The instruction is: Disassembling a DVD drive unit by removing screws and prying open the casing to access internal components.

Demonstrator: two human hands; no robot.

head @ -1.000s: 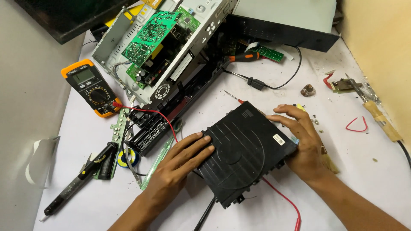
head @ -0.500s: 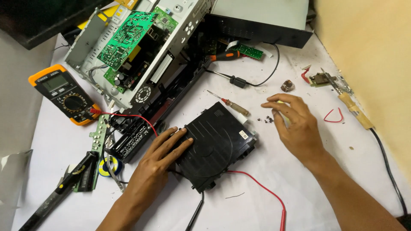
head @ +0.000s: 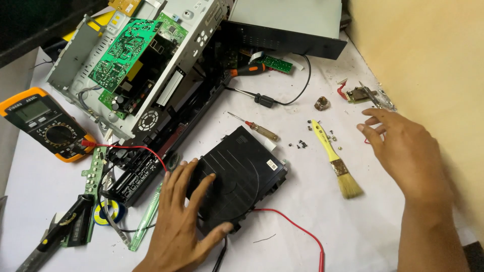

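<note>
The left hand (head: 184,216) lies flat, fingers spread, on the black drive (head: 237,179), while the right hand (head: 403,146), fingers open and empty, hovers near what look like loose screws (head: 302,144), which a careless sweep could scatter off the worktop (head: 312,216).

Grey rectangular screen (head: 31,112) sits atop the orange multimeter (head: 48,126) at far left; a small white sticker label (head: 273,164) marks the black drive's (head: 237,179) right edge.

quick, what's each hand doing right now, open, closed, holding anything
Left hand: open, flat on the black drive, gripping nothing.
Right hand: open, empty, above the table, right of the brush.
</note>
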